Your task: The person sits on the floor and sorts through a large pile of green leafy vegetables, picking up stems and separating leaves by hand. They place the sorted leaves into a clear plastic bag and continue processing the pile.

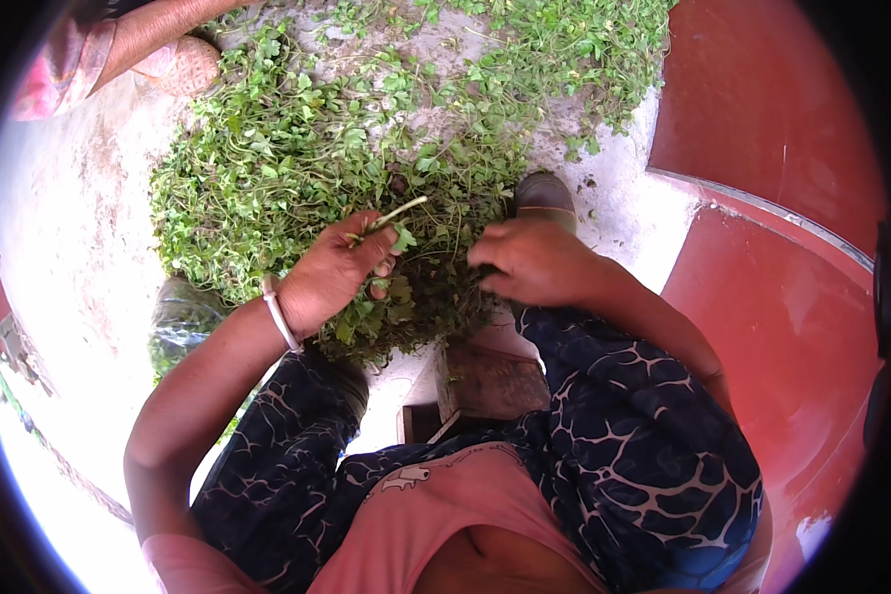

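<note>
Pinching a slim pale-green stem (403,210), our left fingers (372,249) risked slackening, dropping it below — right hand (537,259) curled, contents unclear.

No lettering, number, label or sign can be read anywhere in view.

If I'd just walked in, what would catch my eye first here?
A great spread of leafy green stems over the pale floor fills the upper middle. Below its centre, the fingers of the left hand hold up a pale stalk, the right hand close by. Glossy red panels stand out along the right edge.
</note>
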`<control>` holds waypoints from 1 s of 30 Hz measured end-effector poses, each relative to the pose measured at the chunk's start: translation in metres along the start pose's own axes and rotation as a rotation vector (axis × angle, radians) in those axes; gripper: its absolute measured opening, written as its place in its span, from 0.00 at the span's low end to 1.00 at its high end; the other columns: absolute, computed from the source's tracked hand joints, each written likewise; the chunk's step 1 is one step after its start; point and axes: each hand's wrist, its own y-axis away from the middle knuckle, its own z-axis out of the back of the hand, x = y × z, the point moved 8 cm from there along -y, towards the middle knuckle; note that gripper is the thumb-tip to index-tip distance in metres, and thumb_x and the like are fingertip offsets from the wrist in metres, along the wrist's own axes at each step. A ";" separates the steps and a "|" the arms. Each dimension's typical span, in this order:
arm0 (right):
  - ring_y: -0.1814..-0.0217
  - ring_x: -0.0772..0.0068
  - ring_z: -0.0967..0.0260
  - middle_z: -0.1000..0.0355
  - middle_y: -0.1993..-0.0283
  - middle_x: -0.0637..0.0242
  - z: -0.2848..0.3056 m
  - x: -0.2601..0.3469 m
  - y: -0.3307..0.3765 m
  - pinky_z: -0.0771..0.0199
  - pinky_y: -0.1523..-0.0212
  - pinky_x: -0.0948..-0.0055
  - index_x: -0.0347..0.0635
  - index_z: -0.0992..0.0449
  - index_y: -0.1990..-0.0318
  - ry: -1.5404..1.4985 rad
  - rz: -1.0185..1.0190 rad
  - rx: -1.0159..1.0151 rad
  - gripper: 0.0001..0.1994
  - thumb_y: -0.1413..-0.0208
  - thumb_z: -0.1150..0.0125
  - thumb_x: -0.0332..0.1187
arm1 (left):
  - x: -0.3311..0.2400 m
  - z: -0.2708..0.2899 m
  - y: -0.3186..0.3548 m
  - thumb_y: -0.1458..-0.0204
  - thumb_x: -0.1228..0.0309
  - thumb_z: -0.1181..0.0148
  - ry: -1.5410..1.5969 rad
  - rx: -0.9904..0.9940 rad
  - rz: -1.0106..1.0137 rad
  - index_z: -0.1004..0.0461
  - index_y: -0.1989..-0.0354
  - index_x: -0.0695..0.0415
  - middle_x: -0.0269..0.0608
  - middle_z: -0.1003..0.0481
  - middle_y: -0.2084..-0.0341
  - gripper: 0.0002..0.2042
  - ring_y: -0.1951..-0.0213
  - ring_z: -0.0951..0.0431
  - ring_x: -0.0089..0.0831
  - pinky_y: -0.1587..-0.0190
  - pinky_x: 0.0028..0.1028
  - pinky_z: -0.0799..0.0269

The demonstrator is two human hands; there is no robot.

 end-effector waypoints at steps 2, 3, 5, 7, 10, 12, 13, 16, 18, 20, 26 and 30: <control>0.67 0.64 0.30 0.29 0.68 0.61 0.017 -0.022 0.004 0.32 0.65 0.70 0.41 0.27 0.63 -0.131 -0.176 -0.231 0.08 0.47 0.41 0.33 | -0.010 0.001 0.001 0.41 0.68 0.51 0.099 0.042 -0.010 0.34 0.65 0.57 0.33 0.33 0.79 0.06 0.77 0.34 0.22 0.76 0.23 0.36; 0.67 0.63 0.30 0.29 0.68 0.60 0.024 -0.034 0.006 0.32 0.65 0.69 0.41 0.27 0.63 -0.196 -0.265 -0.346 0.08 0.47 0.41 0.34 | -0.010 0.003 0.001 0.41 0.68 0.51 0.118 0.014 -0.004 0.34 0.65 0.57 0.33 0.34 0.80 0.06 0.78 0.35 0.22 0.77 0.22 0.37; 0.69 0.60 0.29 0.29 0.71 0.59 0.018 -0.055 0.004 0.31 0.67 0.67 0.42 0.27 0.62 -0.272 -0.359 -0.431 0.09 0.48 0.41 0.35 | -0.009 0.007 -0.002 0.41 0.67 0.50 0.152 -0.037 0.007 0.34 0.64 0.57 0.32 0.35 0.81 0.06 0.80 0.37 0.20 0.79 0.22 0.40; 0.71 0.59 0.29 0.29 0.73 0.58 0.014 -0.063 -0.003 0.31 0.68 0.66 0.43 0.27 0.62 -0.256 -0.426 -0.439 0.10 0.48 0.40 0.36 | -0.002 0.010 -0.005 0.42 0.65 0.48 0.210 -0.047 0.023 0.34 0.64 0.56 0.30 0.37 0.82 0.08 0.81 0.40 0.18 0.81 0.21 0.44; 0.74 0.57 0.30 0.29 0.76 0.58 0.014 -0.062 -0.019 0.31 0.71 0.64 0.44 0.27 0.64 -0.150 -0.417 -0.491 0.10 0.48 0.40 0.39 | -0.002 0.017 -0.004 0.44 0.63 0.44 0.056 -0.150 0.039 0.33 0.62 0.56 0.28 0.37 0.83 0.10 0.81 0.40 0.16 0.81 0.20 0.44; 0.75 0.55 0.30 0.29 0.77 0.59 0.015 -0.067 -0.026 0.32 0.73 0.63 0.44 0.28 0.65 -0.075 -0.445 -0.493 0.10 0.48 0.41 0.40 | -0.009 0.013 -0.001 0.47 0.64 0.40 -0.086 -0.217 0.023 0.32 0.63 0.56 0.26 0.36 0.83 0.11 0.80 0.39 0.15 0.81 0.20 0.44; 0.75 0.55 0.31 0.29 0.77 0.59 0.014 -0.069 -0.031 0.32 0.73 0.63 0.44 0.28 0.66 -0.030 -0.461 -0.488 0.10 0.48 0.41 0.40 | -0.013 0.010 -0.002 0.48 0.65 0.39 -0.160 -0.172 -0.062 0.31 0.64 0.57 0.28 0.35 0.82 0.11 0.80 0.38 0.15 0.79 0.20 0.42; 0.76 0.53 0.31 0.29 0.78 0.59 0.012 -0.072 -0.036 0.32 0.74 0.61 0.44 0.28 0.68 0.015 -0.443 -0.533 0.09 0.48 0.42 0.40 | -0.013 0.000 -0.007 0.52 0.69 0.35 -0.304 -0.063 -0.258 0.30 0.70 0.60 0.30 0.32 0.81 0.10 0.77 0.37 0.15 0.76 0.20 0.39; 0.75 0.52 0.31 0.29 0.77 0.59 0.012 -0.074 -0.037 0.32 0.74 0.60 0.44 0.29 0.70 -0.021 -0.443 -0.547 0.09 0.49 0.42 0.39 | -0.010 -0.004 -0.006 0.52 0.70 0.36 -0.313 -0.034 -0.223 0.30 0.69 0.59 0.29 0.33 0.81 0.09 0.77 0.37 0.15 0.76 0.21 0.39; 0.73 0.52 0.30 0.29 0.76 0.57 0.011 -0.075 -0.036 0.32 0.73 0.58 0.42 0.30 0.72 -0.099 -0.471 -0.526 0.09 0.49 0.44 0.38 | -0.011 -0.006 -0.005 0.53 0.72 0.36 -0.361 -0.019 -0.237 0.30 0.68 0.59 0.30 0.33 0.82 0.09 0.78 0.38 0.16 0.76 0.21 0.39; 0.75 0.81 0.36 0.30 0.77 0.67 0.016 -0.054 -0.021 0.34 0.72 0.76 0.37 0.27 0.68 -0.496 -0.404 -0.405 0.05 0.48 0.41 0.29 | -0.037 -0.030 0.023 0.59 0.79 0.39 -0.963 -0.121 -0.677 0.30 0.57 0.57 0.40 0.26 0.73 0.18 0.77 0.27 0.35 0.73 0.28 0.31; 0.76 0.67 0.30 0.28 0.75 0.57 0.014 -0.017 -0.017 0.32 0.71 0.69 0.36 0.27 0.68 -0.656 -0.291 -0.201 0.07 0.50 0.41 0.32 | -0.056 -0.059 0.040 0.65 0.81 0.43 -1.328 -0.122 -0.969 0.35 0.49 0.58 0.42 0.27 0.76 0.27 0.76 0.27 0.42 0.75 0.34 0.31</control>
